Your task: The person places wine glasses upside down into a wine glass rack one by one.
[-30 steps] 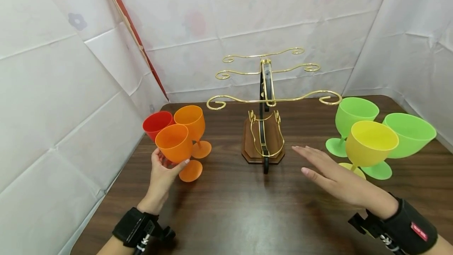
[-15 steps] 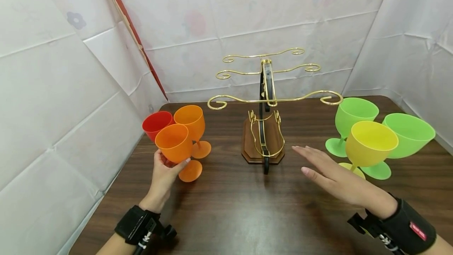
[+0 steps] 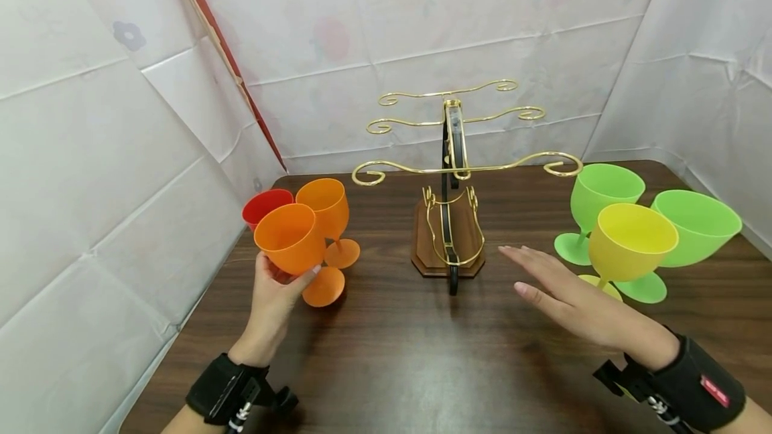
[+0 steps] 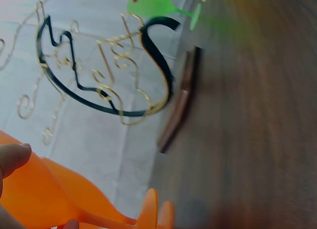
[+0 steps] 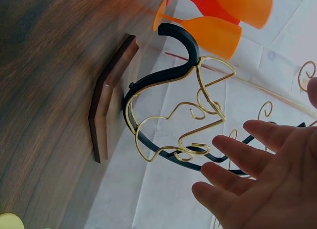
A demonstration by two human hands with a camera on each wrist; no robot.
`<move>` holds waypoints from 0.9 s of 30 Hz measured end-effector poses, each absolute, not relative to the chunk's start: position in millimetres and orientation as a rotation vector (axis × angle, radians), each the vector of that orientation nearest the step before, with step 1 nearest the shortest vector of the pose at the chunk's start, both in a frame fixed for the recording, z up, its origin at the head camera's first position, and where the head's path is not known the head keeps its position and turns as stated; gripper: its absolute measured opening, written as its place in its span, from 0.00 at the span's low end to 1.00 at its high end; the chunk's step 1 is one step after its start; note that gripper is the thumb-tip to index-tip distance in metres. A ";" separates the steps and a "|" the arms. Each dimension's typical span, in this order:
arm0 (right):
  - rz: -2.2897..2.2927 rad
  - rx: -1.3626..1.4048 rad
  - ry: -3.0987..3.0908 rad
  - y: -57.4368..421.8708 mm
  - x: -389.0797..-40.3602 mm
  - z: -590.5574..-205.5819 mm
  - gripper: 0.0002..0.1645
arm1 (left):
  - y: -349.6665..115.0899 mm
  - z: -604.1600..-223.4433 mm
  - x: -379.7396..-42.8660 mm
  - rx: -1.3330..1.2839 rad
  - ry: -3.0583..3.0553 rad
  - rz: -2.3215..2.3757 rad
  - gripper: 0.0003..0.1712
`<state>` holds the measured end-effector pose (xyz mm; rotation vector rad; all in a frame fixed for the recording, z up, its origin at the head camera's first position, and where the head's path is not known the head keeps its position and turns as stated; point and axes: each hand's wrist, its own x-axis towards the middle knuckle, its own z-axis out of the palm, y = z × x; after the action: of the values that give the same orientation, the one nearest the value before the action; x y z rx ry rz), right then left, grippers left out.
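Observation:
At the left, my left hand [image 3: 271, 303] grips the front orange goblet [image 3: 288, 240] by its bowl, thumb on the near side and the other fingers mostly hidden behind it. The goblet leans slightly left, and a shadow shows under its foot. A second orange goblet [image 3: 326, 203] and a red goblet [image 3: 265, 205], partly hidden, stand just behind. My right hand [image 3: 579, 300] hovers over the table with fingers straight and holds nothing. It is between the yellow goblet [image 3: 633, 240] and the gold and black wire rack [image 3: 454, 220]; its palm fills the lower right of the right wrist view.
The rack stands mid-table on a wooden base [image 5: 111, 90], its gold curled arms [image 3: 470, 170] reaching out to both sides. Two green goblets [image 3: 606, 193] stand at the right around the yellow one. White sheeting [image 3: 301, 99] encloses the dark wood table [image 3: 410, 367] behind and at the sides.
My left hand has shifted the front orange goblet's bowl slightly left and up, tilting it, and a shadow now shows by its foot. The right hand has hardly moved.

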<state>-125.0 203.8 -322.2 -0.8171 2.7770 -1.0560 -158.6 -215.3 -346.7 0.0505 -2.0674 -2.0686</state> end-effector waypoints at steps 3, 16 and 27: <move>-1.053 -0.818 2.781 204.4 -124.4 -321.7 0.31 | -214.4 -339.0 -155.7 -0.034 -2.029 -2.065 0.42; -1.101 -0.840 2.743 198.6 -122.7 -324.0 0.33 | -186.5 -332.1 -134.2 -0.352 -2.121 -2.069 0.43; -1.134 -0.878 2.708 185.7 -120.1 -325.6 0.31 | -142.8 -325.6 -119.1 -0.675 -2.138 -2.288 0.43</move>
<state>-120.1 185.7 -325.6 -0.8782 2.7079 -1.1337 -119.1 -142.8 -325.6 -0.6754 -2.1379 -2.2884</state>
